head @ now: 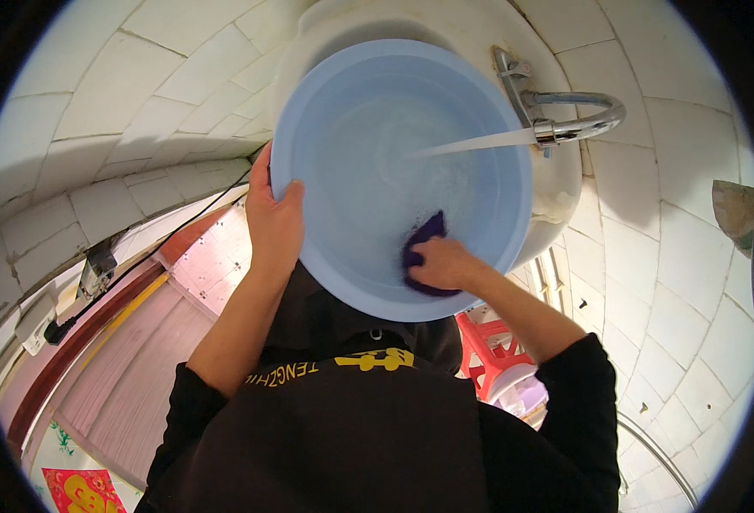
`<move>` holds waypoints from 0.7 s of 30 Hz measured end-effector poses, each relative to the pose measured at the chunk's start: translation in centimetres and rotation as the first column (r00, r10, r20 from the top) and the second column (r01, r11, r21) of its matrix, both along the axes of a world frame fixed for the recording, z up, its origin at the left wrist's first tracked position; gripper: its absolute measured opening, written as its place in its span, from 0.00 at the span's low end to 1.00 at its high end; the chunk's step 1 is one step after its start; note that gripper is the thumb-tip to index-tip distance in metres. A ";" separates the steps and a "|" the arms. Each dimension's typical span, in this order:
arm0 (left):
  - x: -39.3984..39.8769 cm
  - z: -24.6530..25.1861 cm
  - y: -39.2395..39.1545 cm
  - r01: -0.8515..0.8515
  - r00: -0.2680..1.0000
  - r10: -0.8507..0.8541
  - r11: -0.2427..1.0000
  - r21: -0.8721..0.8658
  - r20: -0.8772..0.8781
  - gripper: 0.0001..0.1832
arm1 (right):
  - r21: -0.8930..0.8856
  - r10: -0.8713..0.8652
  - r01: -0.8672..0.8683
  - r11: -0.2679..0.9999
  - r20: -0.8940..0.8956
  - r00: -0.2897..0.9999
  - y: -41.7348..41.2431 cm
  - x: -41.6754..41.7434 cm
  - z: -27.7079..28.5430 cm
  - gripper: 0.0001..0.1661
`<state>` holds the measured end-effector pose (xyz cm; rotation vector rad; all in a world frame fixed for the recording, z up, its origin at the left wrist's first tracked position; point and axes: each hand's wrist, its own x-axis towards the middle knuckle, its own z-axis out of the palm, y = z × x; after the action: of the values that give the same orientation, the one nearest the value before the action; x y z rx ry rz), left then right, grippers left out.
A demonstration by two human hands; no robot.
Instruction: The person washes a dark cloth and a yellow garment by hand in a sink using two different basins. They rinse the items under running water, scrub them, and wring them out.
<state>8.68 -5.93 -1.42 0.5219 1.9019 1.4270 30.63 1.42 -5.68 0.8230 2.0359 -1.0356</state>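
Observation:
A large light-blue plastic basin rests on a white ceramic sink. Water runs into it from a chrome gooseneck faucet on the right. My left hand grips the basin's left rim, thumb on top and fingers on the outside. In the lower right of the basin, my right hand holds a dark purple cloth in the water, against the basin's inner side. Part of the cloth lies hidden under that hand.
White tiled walls stand on both sides. Below the sink at right are a red plastic stool and a lilac container. A black cable runs to a power socket at left.

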 end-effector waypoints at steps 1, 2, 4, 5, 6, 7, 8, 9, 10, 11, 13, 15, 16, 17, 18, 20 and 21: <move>0.1 -0.2 -0.1 -0.001 1.000 0.001 1.000 0.023 0.007 0.26 | -0.087 -0.095 0.085 0.993 -0.116 0.989 -1.2 -1.5 0.0 0.23; 0.2 -0.3 -0.2 -0.002 1.000 0.002 0.999 0.044 0.013 0.25 | -0.225 -0.194 0.152 0.962 -0.174 0.965 -1.6 -3.5 0.1 0.22; 0.0 -0.6 -0.4 0.009 1.000 -0.008 0.999 0.040 -0.015 0.23 | -0.494 -0.527 0.377 0.783 -0.206 0.824 -1.9 -8.0 0.4 0.21; -0.2 -0.8 -0.5 0.022 0.999 -0.021 1.000 0.015 -0.046 0.22 | -0.611 -0.725 0.510 0.605 -0.158 0.671 -2.0 -10.0 0.2 0.20; -0.3 -0.9 -0.5 0.036 0.996 -0.036 0.999 -0.010 -0.083 0.21 | -0.777 -0.909 0.548 0.309 -0.072 0.412 -1.8 -12.2 -0.5 0.21; -0.4 -0.7 -0.4 0.040 0.996 -0.041 0.999 -0.018 -0.077 0.20 | -0.881 -0.988 0.473 -0.009 0.082 0.134 -1.4 -13.8 -1.1 0.21; -0.5 -0.7 -0.4 0.037 0.997 -0.039 0.999 -0.029 -0.071 0.20 | -0.892 -0.994 0.448 -0.055 0.093 0.065 -0.5 -14.7 0.2 0.23; -0.5 -0.5 -0.2 0.040 0.997 -0.042 0.999 -0.035 -0.060 0.20 | -0.901 -0.995 0.423 -0.098 0.103 -0.011 0.4 -15.3 1.9 0.24; -0.4 -0.3 0.0 0.012 1.000 -0.012 1.000 -0.019 0.017 0.20 | -0.878 -0.998 0.475 -0.054 0.060 -0.003 -0.1 -15.4 1.3 0.27; -0.4 -0.1 -0.1 0.019 0.999 -0.020 0.999 -0.048 -0.024 0.20 | -0.890 -0.994 0.450 -0.067 0.096 0.042 -1.1 -14.6 0.8 0.26; -0.2 0.3 0.0 0.014 0.995 -0.023 0.996 -0.089 -0.098 0.20 | -0.909 -0.978 0.410 -0.076 0.149 0.148 -3.0 -11.6 1.0 0.26; -0.1 0.6 0.0 0.021 0.996 -0.033 0.992 -0.125 -0.089 0.23 | -0.770 -0.750 0.459 0.442 -0.037 0.661 -2.5 -7.1 2.2 0.29; -0.1 0.6 -0.1 0.017 0.995 -0.030 0.990 -0.139 -0.090 0.24 | -0.638 -0.582 0.376 0.672 -0.141 0.801 -2.0 -5.1 2.3 0.29; -0.2 0.6 -0.1 0.010 0.996 -0.024 0.988 -0.154 -0.088 0.25 | -0.469 -0.370 0.244 0.849 -0.196 0.908 -1.4 -3.3 2.3 0.30; -0.1 1.3 0.1 0.021 0.998 -0.030 0.990 -0.141 -0.056 0.26 | -0.310 -0.240 0.194 0.931 -0.118 0.964 -1.1 -1.2 1.6 0.29; -0.1 1.5 0.1 0.033 0.998 -0.039 0.991 -0.133 -0.043 0.26 | 0.017 -0.091 0.090 0.996 0.117 0.989 0.4 0.5 1.9 0.26; -0.1 1.5 0.1 0.036 0.998 -0.041 0.991 -0.130 -0.038 0.26 | 0.180 -0.084 0.040 0.983 0.248 0.965 1.4 0.6 2.6 0.23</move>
<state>8.59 -5.83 0.13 0.5257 1.9902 1.2679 31.22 2.84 -3.06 1.0598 1.9075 -0.7477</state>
